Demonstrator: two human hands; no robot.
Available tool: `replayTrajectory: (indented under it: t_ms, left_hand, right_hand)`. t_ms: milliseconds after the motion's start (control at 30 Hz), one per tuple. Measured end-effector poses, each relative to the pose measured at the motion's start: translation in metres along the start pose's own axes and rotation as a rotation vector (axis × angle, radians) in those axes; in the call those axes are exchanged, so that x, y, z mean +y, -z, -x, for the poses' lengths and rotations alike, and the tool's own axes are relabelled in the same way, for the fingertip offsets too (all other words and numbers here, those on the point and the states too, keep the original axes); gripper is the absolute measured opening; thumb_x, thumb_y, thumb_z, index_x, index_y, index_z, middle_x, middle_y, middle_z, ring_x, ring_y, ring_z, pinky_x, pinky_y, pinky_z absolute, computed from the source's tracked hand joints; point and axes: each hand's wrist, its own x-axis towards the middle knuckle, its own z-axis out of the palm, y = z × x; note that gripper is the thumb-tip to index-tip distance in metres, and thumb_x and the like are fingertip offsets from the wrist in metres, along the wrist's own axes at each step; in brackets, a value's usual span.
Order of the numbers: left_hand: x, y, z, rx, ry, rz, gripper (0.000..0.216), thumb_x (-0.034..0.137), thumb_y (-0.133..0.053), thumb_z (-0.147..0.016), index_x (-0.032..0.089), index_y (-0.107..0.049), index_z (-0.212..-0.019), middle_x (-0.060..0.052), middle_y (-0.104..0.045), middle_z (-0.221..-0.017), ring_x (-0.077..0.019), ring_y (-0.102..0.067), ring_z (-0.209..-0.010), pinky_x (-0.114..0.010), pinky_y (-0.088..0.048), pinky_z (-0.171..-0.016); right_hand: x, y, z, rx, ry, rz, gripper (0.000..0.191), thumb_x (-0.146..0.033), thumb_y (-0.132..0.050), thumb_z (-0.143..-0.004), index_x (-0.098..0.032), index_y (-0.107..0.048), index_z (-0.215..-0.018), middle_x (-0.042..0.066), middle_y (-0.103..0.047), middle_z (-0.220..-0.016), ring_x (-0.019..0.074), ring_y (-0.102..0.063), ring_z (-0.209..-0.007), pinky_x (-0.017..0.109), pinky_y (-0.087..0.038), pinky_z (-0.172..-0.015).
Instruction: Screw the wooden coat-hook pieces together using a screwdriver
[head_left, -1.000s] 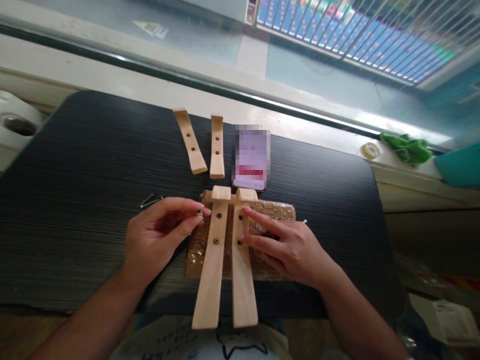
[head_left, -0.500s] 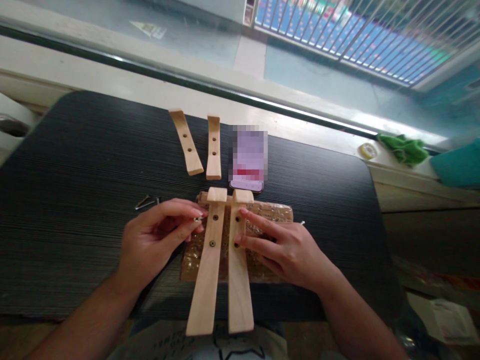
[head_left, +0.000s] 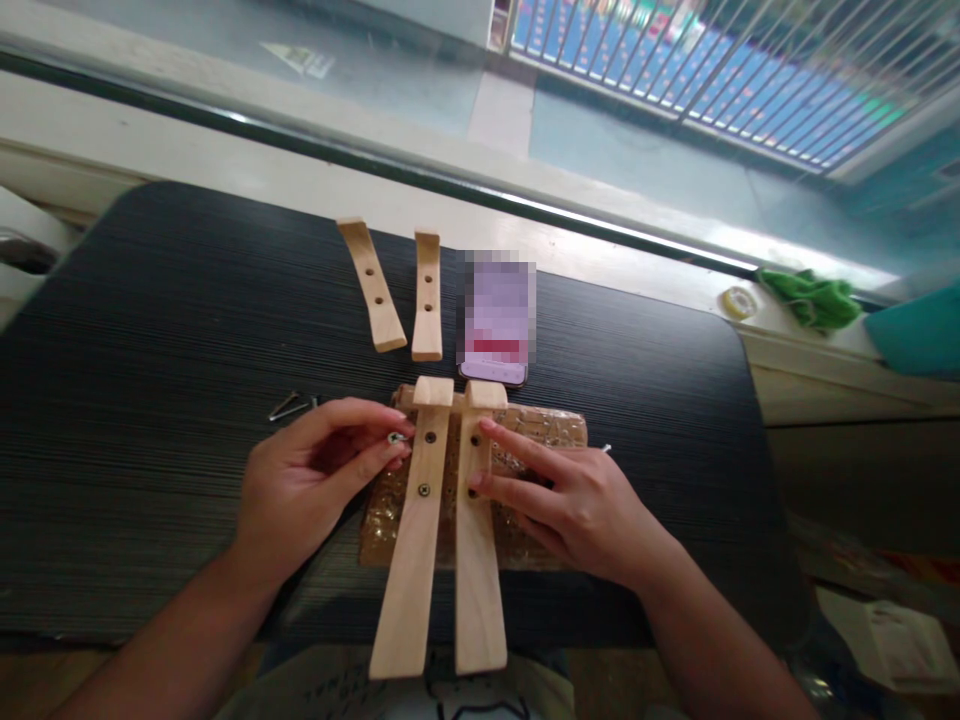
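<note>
Two long wooden slats (head_left: 409,555) lie side by side over a brown board wrapped in plastic (head_left: 547,430) on the dark table (head_left: 150,330). My left hand (head_left: 315,480) pinches a small metal screw (head_left: 395,437) between thumb and fingers, right beside the upper hole of the left slat. My right hand (head_left: 570,495) rests with its fingers stretched flat on the right slat (head_left: 476,570), fingertips by its two holes. The left slat shows screw heads in both of its holes.
Two shorter curved wooden pieces (head_left: 371,285) with holes lie further back, next to a phone (head_left: 495,320). A few loose screws (head_left: 289,405) lie left of my hand. A window ledge holds a green cloth (head_left: 814,295) and a tape roll (head_left: 739,300).
The view has shifted slightly, so the slats sit a little lower and to the left in the picture. Both hands keep the same pose on the slats.
</note>
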Motion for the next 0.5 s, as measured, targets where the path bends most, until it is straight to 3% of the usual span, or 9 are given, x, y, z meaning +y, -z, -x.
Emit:
replayTrajectory:
  t_ms: [133,367,500]
  left_hand:
    - [0.0003,0.0024,0.0011,-0.014,0.001,-0.053,0.013,0.019,-0.076,-0.074,0.026,-0.076,-0.084,0.004,-0.075,-0.077,-0.0084,-0.069,-0.061,-0.011,-0.057,-0.059]
    - [-0.0025,0.0050,0.0010,-0.043,-0.074,-0.108,0.016,0.013,-0.072,-0.076,0.028,-0.075,-0.082,0.006,-0.075,-0.086,-0.0087,-0.070,-0.079,-0.013,-0.055,-0.072]
    - [-0.0023,0.0047,-0.0006,-0.062,-0.098,-0.106,0.016,0.011,-0.073,-0.076,0.026,-0.074,-0.081,0.006,-0.073,-0.086,-0.0076,-0.067,-0.076,-0.012,-0.053,-0.066]
  right_hand:
    - [-0.0003,0.0009,0.0002,-0.016,-0.007,0.004,0.034,-0.022,-0.040,-0.095,-0.025,-0.070,-0.111,0.013,-0.057,-0.139,0.0196,-0.075,-0.073,0.032,-0.059,-0.056]
    - [0.0000,0.0001,0.0023,-0.023,-0.009,0.010,0.033,-0.023,-0.041,-0.095,-0.025,-0.070,-0.111,0.013,-0.057,-0.139,0.0203,-0.075,-0.073,0.033,-0.059,-0.057]
    - [-0.0009,0.0000,0.0021,-0.022,-0.009,0.008,0.034,-0.022,-0.041,-0.095,-0.025,-0.071,-0.110,0.013,-0.057,-0.139,0.0207,-0.075,-0.071,0.033,-0.059,-0.055]
